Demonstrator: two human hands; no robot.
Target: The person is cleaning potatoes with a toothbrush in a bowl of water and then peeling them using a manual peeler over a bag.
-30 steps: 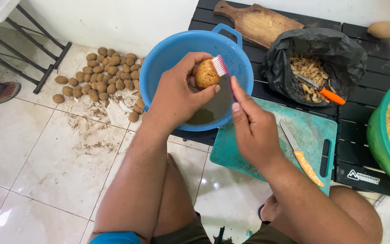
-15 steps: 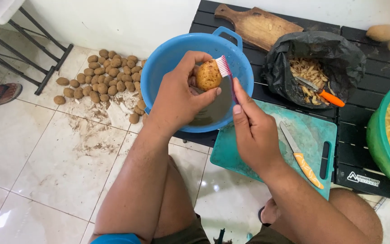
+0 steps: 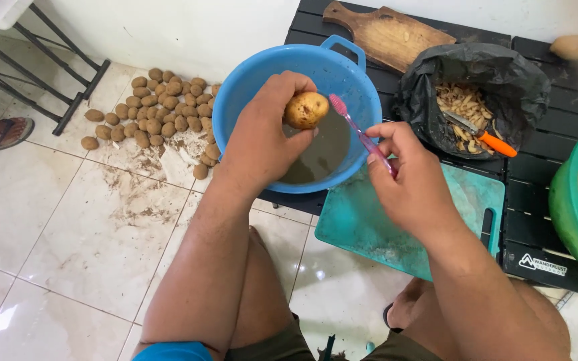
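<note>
Fingers: left hand (image 3: pixel 262 144) grips potato (image 3: pixel 306 109), right hand (image 3: pixel 409 180) pinches toothbrush (image 3: pixel 361 134) | one being scrubbed | pile (image 3: pixel 152 110) far left unwashed

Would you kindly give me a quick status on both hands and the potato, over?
Left hand grips small brown potato over blue plastic basin. Right hand holds pink toothbrush, bristles at potato. Nothing in the way.

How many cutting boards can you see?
2. A brown wooden board lies at the back of the black table, behind the blue bowl. A teal board lies at the table's front edge, partly hidden under the right hand.
</note>
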